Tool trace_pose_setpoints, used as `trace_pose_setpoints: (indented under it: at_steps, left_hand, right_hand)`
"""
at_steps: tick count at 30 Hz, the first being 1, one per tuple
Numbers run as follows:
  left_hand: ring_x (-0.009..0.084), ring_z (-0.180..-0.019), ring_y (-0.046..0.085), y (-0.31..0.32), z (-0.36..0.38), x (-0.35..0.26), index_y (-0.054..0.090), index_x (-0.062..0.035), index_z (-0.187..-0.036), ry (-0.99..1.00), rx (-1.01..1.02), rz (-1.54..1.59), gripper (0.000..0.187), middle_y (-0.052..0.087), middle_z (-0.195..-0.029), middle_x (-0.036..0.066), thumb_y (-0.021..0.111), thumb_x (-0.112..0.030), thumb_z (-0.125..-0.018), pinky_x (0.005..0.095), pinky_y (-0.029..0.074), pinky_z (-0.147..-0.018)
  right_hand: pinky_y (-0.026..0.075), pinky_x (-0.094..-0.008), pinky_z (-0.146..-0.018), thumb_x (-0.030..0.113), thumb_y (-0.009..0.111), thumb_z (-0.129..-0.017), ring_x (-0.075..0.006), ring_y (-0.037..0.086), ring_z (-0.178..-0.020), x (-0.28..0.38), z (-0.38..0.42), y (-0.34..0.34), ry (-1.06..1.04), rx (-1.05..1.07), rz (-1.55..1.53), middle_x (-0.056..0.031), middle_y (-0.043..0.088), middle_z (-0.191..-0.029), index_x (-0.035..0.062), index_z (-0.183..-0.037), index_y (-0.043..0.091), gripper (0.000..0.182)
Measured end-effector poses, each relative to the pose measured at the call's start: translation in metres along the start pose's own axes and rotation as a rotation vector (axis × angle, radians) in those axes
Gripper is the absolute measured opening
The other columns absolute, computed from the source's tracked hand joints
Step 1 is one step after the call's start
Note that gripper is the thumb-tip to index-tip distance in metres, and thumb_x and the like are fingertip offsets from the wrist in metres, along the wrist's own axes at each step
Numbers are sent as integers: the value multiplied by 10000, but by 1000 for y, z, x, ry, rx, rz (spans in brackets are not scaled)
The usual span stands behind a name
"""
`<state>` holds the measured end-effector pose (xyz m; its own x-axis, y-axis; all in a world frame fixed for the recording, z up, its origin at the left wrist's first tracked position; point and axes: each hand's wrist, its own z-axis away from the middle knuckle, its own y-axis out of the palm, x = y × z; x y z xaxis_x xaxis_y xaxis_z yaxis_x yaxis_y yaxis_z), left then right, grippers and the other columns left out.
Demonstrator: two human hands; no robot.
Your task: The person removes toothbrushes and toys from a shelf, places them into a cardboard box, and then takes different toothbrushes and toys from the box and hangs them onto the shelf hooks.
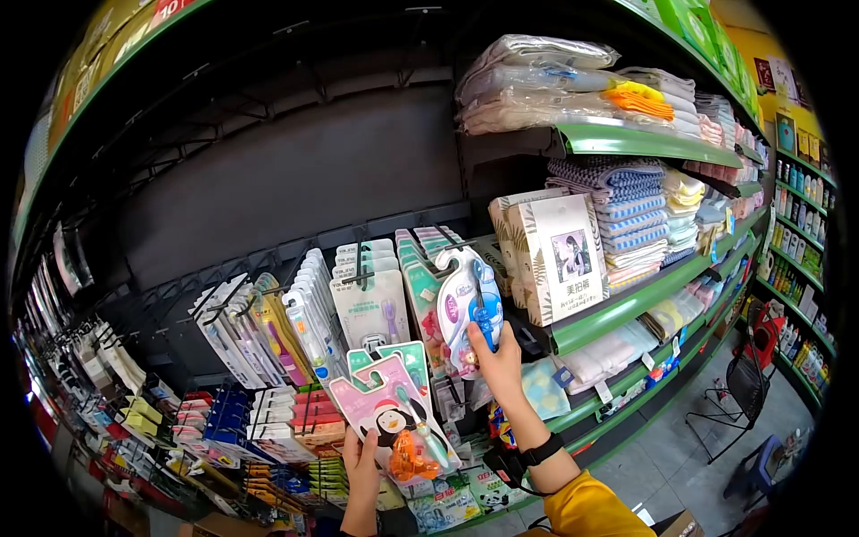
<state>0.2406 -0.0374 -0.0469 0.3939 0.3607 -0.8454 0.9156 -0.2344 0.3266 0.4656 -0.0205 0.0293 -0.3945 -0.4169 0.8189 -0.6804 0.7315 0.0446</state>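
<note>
Green-edged shelves [644, 139] hold stacks of folded towels [631, 210]; beside them, packs of toothbrushes [371, 295] hang on hooks. The left hand [362, 461] has its fingers clamped on the penguin pack [403, 421], below those hooks; the right hand's [499, 358] fingers grip the blue toothbrush pack [467, 309], near the white box [565, 259].

You can read "10" on the red sign [168, 11]. The white box [562, 259] seems to show "美拍", its smaller print too blurred.
</note>
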Motion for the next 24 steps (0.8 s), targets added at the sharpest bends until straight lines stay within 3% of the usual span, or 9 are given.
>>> trace_pose_setpoints:
  at_steps: [10, 12, 16, 17, 24]
  left_hand:
    - [142, -971, 500, -12, 12, 1, 445, 21, -1161, 3, -34, 31, 332, 532, -1083, 69, 484, -113, -861, 278, 365, -844]
    - [145, -969, 501, -12, 15, -9, 440, 21, -1165, -17, -69, 87, 335, 532, -1084, 71, 481, -115, -862, 283, 364, -847]
    - [142, -941, 528, -24, 20, -25, 437, 12, -1151, -50, -159, 145, 307, 541, -1059, 71, 465, -108, -870, 273, 401, -812]
    - [147, -947, 528, -33, 21, -20, 433, 14, -1156, -48, -167, 138, 310, 541, -1063, 70, 461, -106, -872, 276, 402, -814]
    - [126, -923, 523, -46, 29, -27, 453, 12, -1137, -73, -242, 123, 283, 542, -1053, 59, 451, -103, -878, 262, 396, -807]
  right_hand:
    - [407, -312, -610, 286, 620, -777, -168, 511, -647, -4, 21, -4, 42, 95, -81, -113, 544, -709, -8, -781, 474, 328]
    - [393, -244, -637, 244, 597, -806, -86, 466, -693, 1, 28, -2, 56, 187, -138, -35, 533, -753, 12, -840, 488, 259]
    - [379, -229, -729, 195, 571, -829, -82, 465, -792, -4, 38, 12, 131, 312, -361, -22, 523, -869, 19, -945, 480, 230]
    - [397, -235, -690, 200, 588, -817, -86, 480, -759, -8, 40, 15, 122, 280, -409, -26, 535, -842, 26, -948, 483, 242]
    - [362, -211, -746, 160, 547, -842, -73, 459, -813, 4, 51, 13, 130, 336, -423, -3, 519, -894, 24, -1005, 475, 225]
